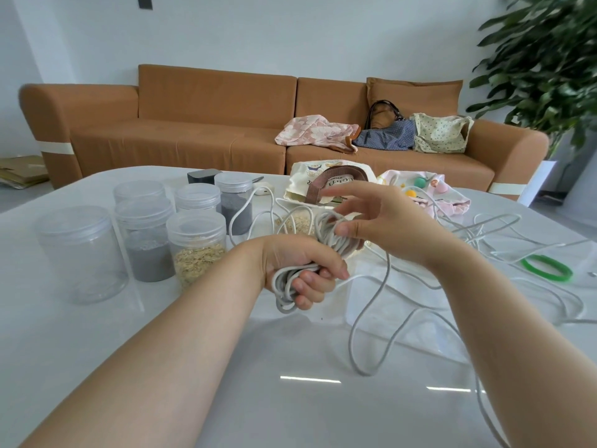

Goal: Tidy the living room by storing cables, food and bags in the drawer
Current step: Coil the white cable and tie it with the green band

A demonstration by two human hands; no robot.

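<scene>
Left hand (300, 270) grips the cable coil (326, 232); my right hand (381, 221) rests open on it. Loose loops (366, 372) might tip jars (197, 250).

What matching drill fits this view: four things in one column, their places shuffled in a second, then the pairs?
Things:
1 cable coil
2 green band
3 blue dotted bag
4 oat jar

Places:
A on the sofa
B in the grip of the left hand
C on the table, right side
D on the table, left side

Pairs: 1-B, 2-C, 3-A, 4-D
</scene>
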